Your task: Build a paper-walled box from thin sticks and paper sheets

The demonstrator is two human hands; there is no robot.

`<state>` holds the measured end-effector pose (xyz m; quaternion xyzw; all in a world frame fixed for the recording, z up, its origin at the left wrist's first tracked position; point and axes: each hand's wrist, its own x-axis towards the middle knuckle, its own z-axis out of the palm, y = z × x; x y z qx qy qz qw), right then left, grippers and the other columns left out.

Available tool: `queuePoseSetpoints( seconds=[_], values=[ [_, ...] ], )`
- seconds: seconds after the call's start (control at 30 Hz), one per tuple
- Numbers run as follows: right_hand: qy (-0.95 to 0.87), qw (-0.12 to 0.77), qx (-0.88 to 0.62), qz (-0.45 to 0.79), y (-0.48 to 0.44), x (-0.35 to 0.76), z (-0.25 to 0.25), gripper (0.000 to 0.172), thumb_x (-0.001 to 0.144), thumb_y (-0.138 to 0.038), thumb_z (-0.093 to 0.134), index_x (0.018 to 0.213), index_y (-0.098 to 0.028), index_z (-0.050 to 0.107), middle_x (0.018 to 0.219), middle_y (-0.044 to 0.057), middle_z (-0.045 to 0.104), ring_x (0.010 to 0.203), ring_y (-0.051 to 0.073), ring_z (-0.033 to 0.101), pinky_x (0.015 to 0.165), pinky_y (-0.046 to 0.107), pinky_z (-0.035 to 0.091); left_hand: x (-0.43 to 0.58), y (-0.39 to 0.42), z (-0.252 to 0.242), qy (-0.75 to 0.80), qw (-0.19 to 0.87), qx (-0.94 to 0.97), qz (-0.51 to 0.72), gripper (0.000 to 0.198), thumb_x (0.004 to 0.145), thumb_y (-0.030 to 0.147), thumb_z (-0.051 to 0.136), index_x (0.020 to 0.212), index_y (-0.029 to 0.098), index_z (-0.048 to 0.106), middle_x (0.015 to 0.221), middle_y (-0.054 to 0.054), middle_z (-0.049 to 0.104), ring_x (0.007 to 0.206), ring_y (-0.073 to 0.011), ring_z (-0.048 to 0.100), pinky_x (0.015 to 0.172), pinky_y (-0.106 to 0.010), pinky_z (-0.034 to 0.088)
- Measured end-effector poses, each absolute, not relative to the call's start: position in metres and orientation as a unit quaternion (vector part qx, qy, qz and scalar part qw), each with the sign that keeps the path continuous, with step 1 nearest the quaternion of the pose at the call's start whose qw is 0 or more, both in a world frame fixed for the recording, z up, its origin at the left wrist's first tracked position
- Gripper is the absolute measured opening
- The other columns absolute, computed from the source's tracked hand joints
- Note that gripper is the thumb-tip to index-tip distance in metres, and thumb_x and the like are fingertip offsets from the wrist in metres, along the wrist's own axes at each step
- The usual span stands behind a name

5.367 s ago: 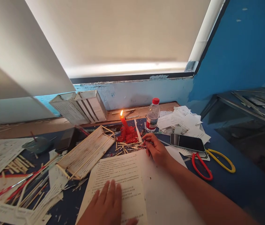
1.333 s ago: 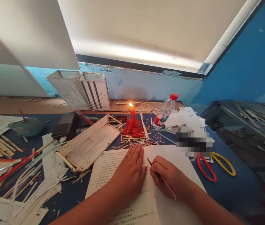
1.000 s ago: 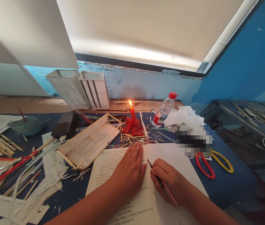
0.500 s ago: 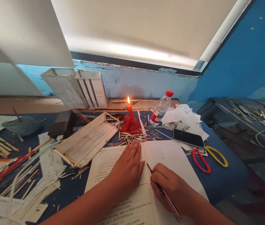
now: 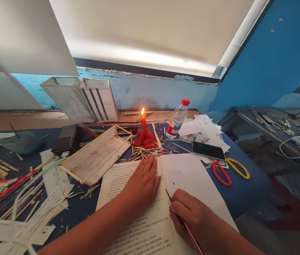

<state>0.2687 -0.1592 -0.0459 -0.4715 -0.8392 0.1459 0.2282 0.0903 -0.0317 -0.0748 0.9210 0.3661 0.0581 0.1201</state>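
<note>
- Left hand (image 5: 142,184): open, palm down, fingers together and pointing away from the body. It lies flat on the printed sheet (image 5: 136,226), close to that sheet's right edge.
- Right hand (image 5: 192,216): closed in a writing grip around a thin red-and-dark pen (image 5: 194,241). The tip end shows just beyond the fingers, at the seam where the printed sheet meets the blank sheet (image 5: 189,175). I cannot tell whether the tip touches paper.
- The two hands are just beside each other, with the left farther from the body.
- The printed sheet lies on the blue table (image 5: 245,184), directly in front of the person. The blank sheet adjoins it on the right.
- Beyond the left fingertips there are short loose sticks (image 5: 144,153). Behind them a red candle (image 5: 144,124) stands upright and lit in a puddle of red wax (image 5: 146,140).
- Right of the candle is a plastic bottle (image 5: 176,118) with a red cap, leaning slightly.
- Right of the blank sheet a dark phone (image 5: 208,150) lies on paper scraps. Scissors (image 5: 228,171) with one red and one yellow handle are near it.
- Left of the printed sheet is a stick-and-paper frame (image 5: 97,154), lying tilted. Behind it is a black block (image 5: 66,140).
- By the back wall there are two paper boxes (image 5: 83,101), side by side.
- At the far left there are more sticks and paper strips (image 5: 19,198).
</note>
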Motion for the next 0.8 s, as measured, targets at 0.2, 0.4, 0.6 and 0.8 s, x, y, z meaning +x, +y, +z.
queuePoseSetpoints(
  seconds=[0.2, 0.4, 0.6, 0.8],
  values=[
    [-0.836, 0.228, -0.477, 0.150, -0.173, 0.263, -0.039, 0.019, 0.096, -0.005, 0.046, 0.084, -0.017, 0.054, 0.082, 0.005, 0.053, 0.072, 0.016, 0.051, 0.063, 0.026, 0.044, 0.089, -0.031, -0.077, 0.364, 0.117, 0.922, 0.059, 0.067, 0.106, 0.039, 0.028, 0.157, -0.004, 0.030, 0.167, -0.027, 0.028, 0.156, -0.0346, 0.021, 0.126, -0.053, 0.023],
    [-0.837, 0.238, -0.471, 0.147, -0.189, 0.261, -0.039, 0.018, 0.096, -0.005, 0.047, 0.084, -0.017, 0.054, 0.080, 0.006, 0.054, 0.073, 0.017, 0.052, 0.063, 0.026, 0.045, 0.091, -0.030, -0.078, 0.363, 0.117, 0.922, 0.068, 0.067, 0.106, 0.039, 0.030, 0.156, -0.005, 0.032, 0.166, -0.028, 0.029, 0.156, -0.0352, 0.022, 0.127, -0.053, 0.023],
    [-0.843, 0.236, -0.467, 0.128, -0.202, 0.259, -0.041, 0.020, 0.094, -0.002, 0.046, 0.085, -0.017, 0.055, 0.080, 0.007, 0.056, 0.074, 0.018, 0.054, 0.063, 0.027, 0.046, 0.091, -0.032, -0.079, 0.363, 0.123, 0.921, 0.071, 0.066, 0.106, 0.039, 0.031, 0.156, -0.004, 0.033, 0.167, -0.028, 0.028, 0.156, -0.0352, 0.021, 0.127, -0.053, 0.023],
    [-0.844, 0.229, -0.471, 0.115, -0.216, 0.257, -0.038, 0.020, 0.091, -0.001, 0.047, 0.083, -0.016, 0.055, 0.077, 0.007, 0.056, 0.072, 0.019, 0.052, 0.061, 0.027, 0.045, 0.091, -0.032, -0.077, 0.358, 0.132, 0.921, 0.080, 0.066, 0.106, 0.039, 0.032, 0.155, -0.006, 0.034, 0.165, -0.030, 0.030, 0.157, -0.0353, 0.022, 0.127, -0.053, 0.022]
  ],
)
